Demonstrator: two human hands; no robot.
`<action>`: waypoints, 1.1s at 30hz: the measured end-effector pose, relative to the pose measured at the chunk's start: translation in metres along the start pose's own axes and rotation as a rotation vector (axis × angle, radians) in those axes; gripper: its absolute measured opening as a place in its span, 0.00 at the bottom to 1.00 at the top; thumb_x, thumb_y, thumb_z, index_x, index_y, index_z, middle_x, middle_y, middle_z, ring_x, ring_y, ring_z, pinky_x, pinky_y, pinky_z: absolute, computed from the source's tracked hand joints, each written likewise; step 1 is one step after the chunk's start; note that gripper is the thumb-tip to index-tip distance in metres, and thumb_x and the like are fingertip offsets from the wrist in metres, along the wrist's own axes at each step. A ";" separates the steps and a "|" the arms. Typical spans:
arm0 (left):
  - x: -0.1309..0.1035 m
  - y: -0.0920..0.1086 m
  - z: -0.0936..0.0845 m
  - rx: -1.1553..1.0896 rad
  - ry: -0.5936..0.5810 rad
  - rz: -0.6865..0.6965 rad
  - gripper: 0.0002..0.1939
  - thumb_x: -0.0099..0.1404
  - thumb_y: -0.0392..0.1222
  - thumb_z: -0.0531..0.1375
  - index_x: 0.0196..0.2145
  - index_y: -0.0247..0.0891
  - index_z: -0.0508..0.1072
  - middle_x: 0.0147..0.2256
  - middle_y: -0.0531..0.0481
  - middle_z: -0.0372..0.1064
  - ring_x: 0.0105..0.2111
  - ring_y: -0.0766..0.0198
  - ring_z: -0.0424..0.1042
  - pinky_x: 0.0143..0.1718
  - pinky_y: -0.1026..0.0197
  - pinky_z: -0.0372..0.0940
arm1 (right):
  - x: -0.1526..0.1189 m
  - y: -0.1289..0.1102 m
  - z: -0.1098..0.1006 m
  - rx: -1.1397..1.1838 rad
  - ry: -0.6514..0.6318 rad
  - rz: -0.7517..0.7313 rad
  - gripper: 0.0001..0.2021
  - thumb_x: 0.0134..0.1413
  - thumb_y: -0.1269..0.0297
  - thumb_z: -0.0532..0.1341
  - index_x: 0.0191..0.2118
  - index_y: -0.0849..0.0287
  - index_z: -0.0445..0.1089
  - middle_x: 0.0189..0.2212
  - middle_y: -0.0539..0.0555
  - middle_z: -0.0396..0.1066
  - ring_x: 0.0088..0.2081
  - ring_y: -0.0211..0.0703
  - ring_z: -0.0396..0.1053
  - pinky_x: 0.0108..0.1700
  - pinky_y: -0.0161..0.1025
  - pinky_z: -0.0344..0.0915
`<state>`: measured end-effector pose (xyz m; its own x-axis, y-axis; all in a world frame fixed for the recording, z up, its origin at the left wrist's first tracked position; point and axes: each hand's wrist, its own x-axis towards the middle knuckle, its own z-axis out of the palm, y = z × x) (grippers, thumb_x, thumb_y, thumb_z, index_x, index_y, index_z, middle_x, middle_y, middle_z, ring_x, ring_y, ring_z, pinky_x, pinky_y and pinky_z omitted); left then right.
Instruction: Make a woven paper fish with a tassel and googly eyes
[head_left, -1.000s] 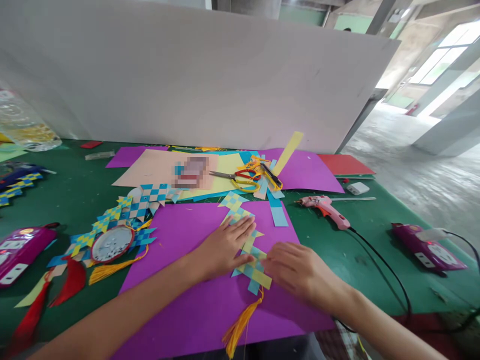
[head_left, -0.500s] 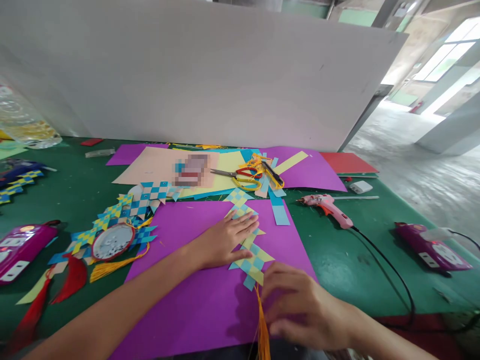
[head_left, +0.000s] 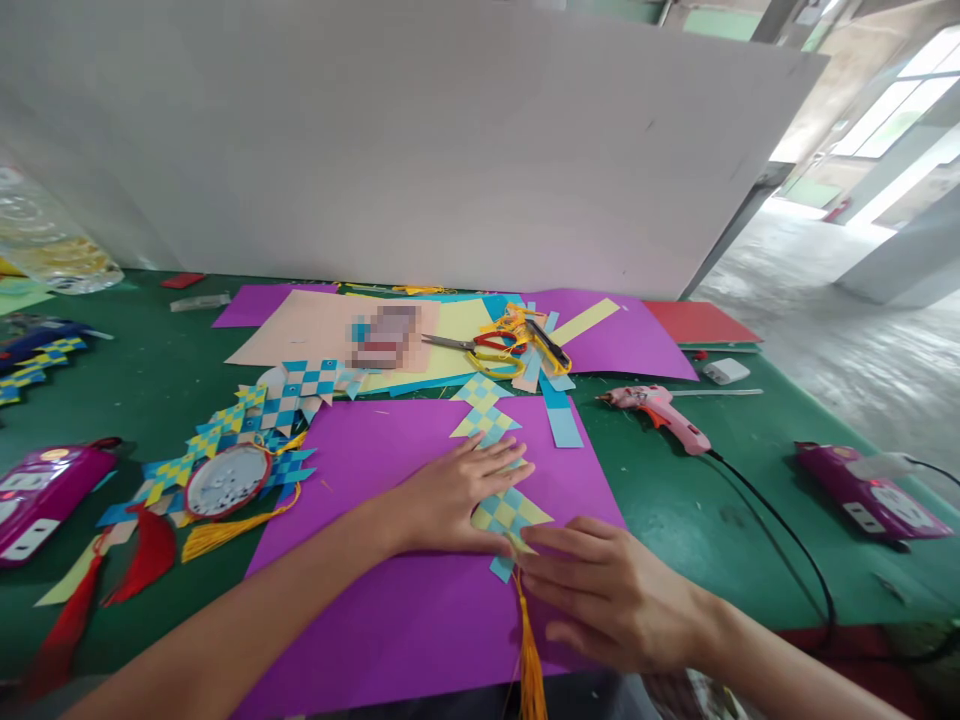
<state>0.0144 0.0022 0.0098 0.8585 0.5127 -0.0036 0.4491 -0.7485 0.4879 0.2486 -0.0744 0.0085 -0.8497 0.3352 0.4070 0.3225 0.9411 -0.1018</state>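
Note:
A woven paper fish-like piece [head_left: 510, 512] in pale yellow and light blue checks lies on a large purple sheet [head_left: 360, 620]. Across its middle my left hand [head_left: 457, 490] rests flat, fingers spread, hiding part of the weave. My right hand [head_left: 607, 590] is at the piece's near end, its fingertips touching a yellow paper flap there; the thumb sits apart from the fingers. From that end an orange-yellow tassel [head_left: 529, 650] hangs toward the sheet's front edge.
Scissors [head_left: 476, 350] and a black-handled cutter [head_left: 549, 347] lie on paper strips behind. A pink glue gun [head_left: 660, 415] with its cord is at right. Finished woven pieces [head_left: 225, 430], a round lid-like dish [head_left: 227, 482] and red tassels [head_left: 142, 560] are at left. A white board [head_left: 420, 150] stands behind.
My left hand has slid slightly right and nearer along the woven piece. My right hand has moved in so its fingertips touch the near end, where a yellow flap now shows raised.

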 end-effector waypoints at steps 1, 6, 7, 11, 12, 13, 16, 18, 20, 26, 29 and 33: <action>0.000 -0.001 0.000 -0.003 0.001 -0.002 0.40 0.62 0.63 0.57 0.66 0.43 0.54 0.67 0.44 0.44 0.67 0.50 0.44 0.66 0.44 0.40 | 0.000 -0.001 -0.001 0.011 -0.019 -0.003 0.16 0.63 0.61 0.54 0.49 0.66 0.71 0.46 0.59 0.76 0.53 0.47 0.69 0.47 0.42 0.69; -0.002 -0.001 0.002 -0.037 0.001 -0.008 0.40 0.62 0.63 0.58 0.66 0.46 0.53 0.67 0.45 0.42 0.67 0.51 0.43 0.66 0.43 0.39 | 0.000 -0.001 -0.006 0.073 -0.062 0.043 0.17 0.63 0.62 0.54 0.52 0.66 0.70 0.46 0.59 0.76 0.54 0.47 0.68 0.47 0.44 0.70; -0.003 -0.001 0.002 -0.054 0.010 -0.015 0.39 0.62 0.63 0.57 0.66 0.46 0.53 0.67 0.46 0.42 0.67 0.51 0.43 0.66 0.43 0.40 | -0.001 0.000 -0.007 0.090 -0.050 0.055 0.16 0.63 0.62 0.55 0.51 0.65 0.70 0.46 0.58 0.76 0.54 0.47 0.68 0.47 0.44 0.70; -0.006 -0.004 -0.005 -0.116 0.119 -0.040 0.32 0.67 0.59 0.54 0.65 0.47 0.56 0.67 0.51 0.46 0.67 0.57 0.45 0.67 0.48 0.40 | -0.001 0.007 -0.011 0.162 0.099 0.176 0.13 0.61 0.66 0.57 0.48 0.62 0.72 0.45 0.57 0.76 0.54 0.45 0.68 0.51 0.43 0.69; -0.007 -0.005 -0.007 -0.113 0.150 -0.042 0.29 0.69 0.57 0.53 0.64 0.47 0.57 0.66 0.51 0.48 0.67 0.58 0.45 0.68 0.49 0.40 | 0.001 0.008 -0.011 0.169 0.137 0.204 0.12 0.61 0.67 0.57 0.48 0.62 0.72 0.45 0.58 0.76 0.53 0.45 0.68 0.51 0.43 0.69; -0.008 -0.007 -0.010 -0.101 0.179 -0.045 0.28 0.69 0.55 0.53 0.64 0.46 0.58 0.66 0.51 0.50 0.67 0.60 0.46 0.68 0.50 0.40 | 0.002 0.009 -0.010 0.169 0.155 0.217 0.12 0.60 0.68 0.57 0.47 0.62 0.72 0.45 0.58 0.76 0.53 0.45 0.68 0.52 0.43 0.68; -0.012 -0.016 -0.015 -0.030 0.263 -0.067 0.24 0.70 0.49 0.53 0.61 0.42 0.62 0.63 0.50 0.58 0.65 0.62 0.53 0.67 0.52 0.46 | 0.008 0.007 -0.002 0.142 0.111 0.169 0.12 0.60 0.66 0.58 0.47 0.62 0.72 0.44 0.58 0.76 0.52 0.46 0.69 0.51 0.45 0.69; -0.014 -0.022 -0.015 0.038 0.319 -0.078 0.20 0.71 0.45 0.53 0.58 0.40 0.66 0.59 0.48 0.64 0.62 0.61 0.58 0.65 0.52 0.51 | 0.012 0.004 0.004 0.129 0.083 0.120 0.11 0.59 0.66 0.59 0.46 0.62 0.72 0.42 0.57 0.77 0.50 0.47 0.71 0.49 0.45 0.70; -0.014 -0.027 -0.013 0.109 0.356 -0.071 0.17 0.71 0.42 0.52 0.54 0.38 0.70 0.55 0.47 0.69 0.59 0.61 0.63 0.64 0.51 0.54 | 0.014 0.004 0.007 0.122 0.114 0.119 0.10 0.59 0.68 0.59 0.45 0.62 0.72 0.41 0.57 0.77 0.49 0.46 0.71 0.48 0.45 0.70; -0.017 -0.029 -0.021 0.321 0.401 -0.036 0.14 0.70 0.38 0.53 0.50 0.38 0.73 0.51 0.47 0.73 0.54 0.58 0.69 0.61 0.48 0.58 | 0.017 0.020 0.001 0.079 0.269 0.135 0.09 0.57 0.74 0.59 0.43 0.64 0.73 0.38 0.57 0.77 0.45 0.43 0.72 0.47 0.40 0.71; -0.044 -0.027 -0.040 0.463 0.516 -0.208 0.13 0.70 0.39 0.52 0.48 0.39 0.73 0.47 0.46 0.75 0.50 0.56 0.71 0.56 0.48 0.62 | 0.015 0.026 -0.003 0.030 0.284 0.127 0.09 0.57 0.75 0.59 0.43 0.65 0.73 0.37 0.57 0.76 0.44 0.44 0.72 0.46 0.41 0.71; -0.115 -0.028 -0.055 0.708 0.591 -0.694 0.18 0.69 0.48 0.51 0.46 0.35 0.72 0.46 0.38 0.73 0.48 0.47 0.71 0.51 0.45 0.64 | 0.004 0.030 -0.007 0.005 0.304 0.162 0.09 0.57 0.76 0.59 0.42 0.64 0.73 0.35 0.57 0.76 0.42 0.43 0.73 0.44 0.40 0.72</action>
<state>-0.1110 -0.0124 0.0448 0.2065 0.8833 0.4208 0.9779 -0.2003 -0.0593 0.2572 -0.0451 0.0133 -0.6238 0.4526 0.6373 0.4409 0.8770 -0.1912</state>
